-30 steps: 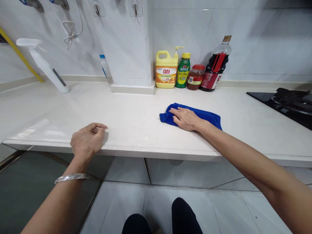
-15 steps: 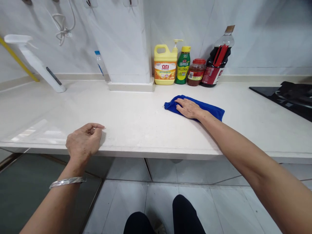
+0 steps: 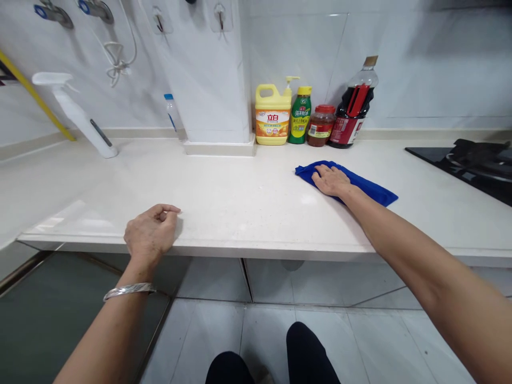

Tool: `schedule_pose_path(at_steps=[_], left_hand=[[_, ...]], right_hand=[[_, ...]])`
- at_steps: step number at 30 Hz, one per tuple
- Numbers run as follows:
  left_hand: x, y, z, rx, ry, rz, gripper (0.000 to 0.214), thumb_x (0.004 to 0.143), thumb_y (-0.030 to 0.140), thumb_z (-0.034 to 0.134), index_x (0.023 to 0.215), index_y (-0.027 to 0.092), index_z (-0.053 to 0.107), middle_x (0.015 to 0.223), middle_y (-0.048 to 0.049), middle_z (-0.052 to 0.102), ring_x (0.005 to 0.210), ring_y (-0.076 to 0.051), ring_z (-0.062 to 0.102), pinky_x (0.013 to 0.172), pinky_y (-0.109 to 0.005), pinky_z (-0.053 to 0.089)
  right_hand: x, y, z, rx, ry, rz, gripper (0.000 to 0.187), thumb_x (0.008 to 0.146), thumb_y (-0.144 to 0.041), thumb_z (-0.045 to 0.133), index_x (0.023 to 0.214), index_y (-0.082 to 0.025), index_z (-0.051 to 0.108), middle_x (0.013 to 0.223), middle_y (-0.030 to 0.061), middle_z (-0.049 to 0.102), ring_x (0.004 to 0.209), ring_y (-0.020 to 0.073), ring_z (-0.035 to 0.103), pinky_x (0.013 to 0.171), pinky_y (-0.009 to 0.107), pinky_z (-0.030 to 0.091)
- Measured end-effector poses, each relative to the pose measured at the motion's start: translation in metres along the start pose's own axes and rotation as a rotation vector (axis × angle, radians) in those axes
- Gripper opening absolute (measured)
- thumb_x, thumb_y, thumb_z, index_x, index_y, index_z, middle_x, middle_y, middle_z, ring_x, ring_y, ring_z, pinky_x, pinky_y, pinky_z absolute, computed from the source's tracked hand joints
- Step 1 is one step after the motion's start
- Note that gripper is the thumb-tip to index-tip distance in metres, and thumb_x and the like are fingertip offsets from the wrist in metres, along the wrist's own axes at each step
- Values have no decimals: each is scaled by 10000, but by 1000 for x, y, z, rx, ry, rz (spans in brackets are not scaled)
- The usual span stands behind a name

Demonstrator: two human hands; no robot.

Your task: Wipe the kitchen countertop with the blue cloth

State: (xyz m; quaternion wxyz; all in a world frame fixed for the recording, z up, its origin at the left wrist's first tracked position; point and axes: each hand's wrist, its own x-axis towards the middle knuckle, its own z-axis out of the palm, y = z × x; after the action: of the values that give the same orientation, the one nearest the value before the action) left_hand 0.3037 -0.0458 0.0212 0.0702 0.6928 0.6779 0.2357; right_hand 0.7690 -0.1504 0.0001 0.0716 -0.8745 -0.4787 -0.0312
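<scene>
Right hand (image 3: 331, 180), fingers flat, presses a folded blue cloth (image 3: 370, 188) right of centre; left hand (image 3: 150, 233), loosely curled, rests on the white stone countertop (image 3: 240, 197) edge.

Right hand (image 3: 331, 180) presses blue cloth (image 3: 372, 189) flat on countertop (image 3: 240, 197).

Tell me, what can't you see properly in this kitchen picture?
All in the head view:
blue cloth: middle hidden under the right hand.
stove: cut off by the right edge.
small bottle: partly behind the white pillar.
dark sauce bottle: label too small to read.
</scene>
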Motion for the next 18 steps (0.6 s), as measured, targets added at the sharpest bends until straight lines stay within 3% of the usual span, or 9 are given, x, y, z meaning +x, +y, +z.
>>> schedule_pose_path(at_steps=[9,18], left_hand=[[-2,-2,3,-64,15,7,315,850,410,479,985,334,754,884,-52,721,880,-298,632,775,-383,457],[-5,-3,3,-137,4,6,287,851,387,513,981,332,763,928,-69,735,920,-304,648,821,-412,474]], right_hand=[[-25,27,4,-69,-12,-74,637,1027,-472,177,1546,-147,354,1622,132,324,1472,340,315,1187,546,282],[-67,16,2,-113,-2,-147,623,1017,-435,181,1545,-155,357,1616,109,346,1484,308,308,1206,510,284]])
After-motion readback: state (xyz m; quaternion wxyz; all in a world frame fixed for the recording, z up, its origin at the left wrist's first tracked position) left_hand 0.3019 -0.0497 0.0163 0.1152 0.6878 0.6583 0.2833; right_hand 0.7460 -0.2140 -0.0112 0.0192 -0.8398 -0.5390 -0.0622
